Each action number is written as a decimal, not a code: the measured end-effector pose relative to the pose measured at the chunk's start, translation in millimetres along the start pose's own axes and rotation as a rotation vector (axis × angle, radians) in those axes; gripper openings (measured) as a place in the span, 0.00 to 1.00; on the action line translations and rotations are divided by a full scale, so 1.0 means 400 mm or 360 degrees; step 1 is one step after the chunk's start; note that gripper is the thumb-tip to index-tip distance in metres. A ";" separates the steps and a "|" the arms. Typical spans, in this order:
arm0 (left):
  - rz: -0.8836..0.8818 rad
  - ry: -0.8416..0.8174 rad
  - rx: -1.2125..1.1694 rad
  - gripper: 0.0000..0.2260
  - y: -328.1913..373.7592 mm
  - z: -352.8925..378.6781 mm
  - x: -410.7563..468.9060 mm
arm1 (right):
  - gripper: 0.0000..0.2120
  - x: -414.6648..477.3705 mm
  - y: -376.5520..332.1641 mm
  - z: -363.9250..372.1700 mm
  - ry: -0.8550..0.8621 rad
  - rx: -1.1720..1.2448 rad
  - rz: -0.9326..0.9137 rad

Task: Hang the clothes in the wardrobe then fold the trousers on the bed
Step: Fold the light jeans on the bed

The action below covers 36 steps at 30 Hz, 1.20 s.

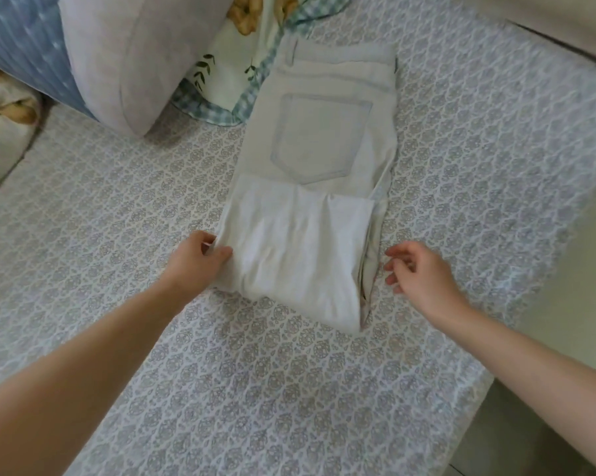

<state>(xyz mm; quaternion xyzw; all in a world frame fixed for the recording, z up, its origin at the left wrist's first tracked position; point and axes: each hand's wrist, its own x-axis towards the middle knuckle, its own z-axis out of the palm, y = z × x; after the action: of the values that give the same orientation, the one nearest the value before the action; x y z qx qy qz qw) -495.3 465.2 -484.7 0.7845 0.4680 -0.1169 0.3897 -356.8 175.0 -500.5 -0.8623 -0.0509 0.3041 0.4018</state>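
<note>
Pale cream trousers [310,187] lie on the patterned bed sheet [255,389], waistband at the far end and a back pocket facing up. The leg part is folded over and lies on top at the near end. My left hand [195,261] pinches the left edge of that folded part between thumb and fingers. My right hand [416,269] hovers just right of the trousers' right edge, fingers loosely curled, holding nothing.
A grey and blue bolster pillow [118,63] lies at the far left. A floral quilt with a checked border [234,80] sits beside the trousers' waistband. The bed's right edge [516,338] drops to a pale floor.
</note>
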 end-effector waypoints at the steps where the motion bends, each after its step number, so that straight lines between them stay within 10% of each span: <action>1: 0.0084 0.0141 0.0252 0.19 0.017 0.002 -0.003 | 0.10 0.017 -0.002 -0.012 -0.0018 -0.0099 -0.0086; 5: 0.0733 0.0436 0.0754 0.33 0.116 0.045 -0.026 | 0.21 0.095 -0.034 -0.041 -0.0189 -0.0495 -0.0499; 10: 0.1282 -0.0110 0.0916 0.33 0.263 0.146 -0.012 | 0.14 0.201 -0.089 -0.074 -0.0343 -0.0928 -0.0873; 20: 0.1201 -0.0320 0.1191 0.26 0.308 0.170 0.019 | 0.31 0.250 -0.136 -0.090 -0.0862 -0.1035 -0.0904; 36: 0.1478 -0.0794 0.0986 0.20 0.340 0.047 -0.026 | 0.11 0.261 -0.160 -0.011 -0.0766 -0.0513 -0.0477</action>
<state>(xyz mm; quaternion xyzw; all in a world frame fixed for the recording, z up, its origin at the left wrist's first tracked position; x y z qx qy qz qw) -385.2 409.6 -423.2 0.9323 -0.0839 -0.2458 0.2516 -259.9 249.6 -502.6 -0.8011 -0.3184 0.4247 0.2767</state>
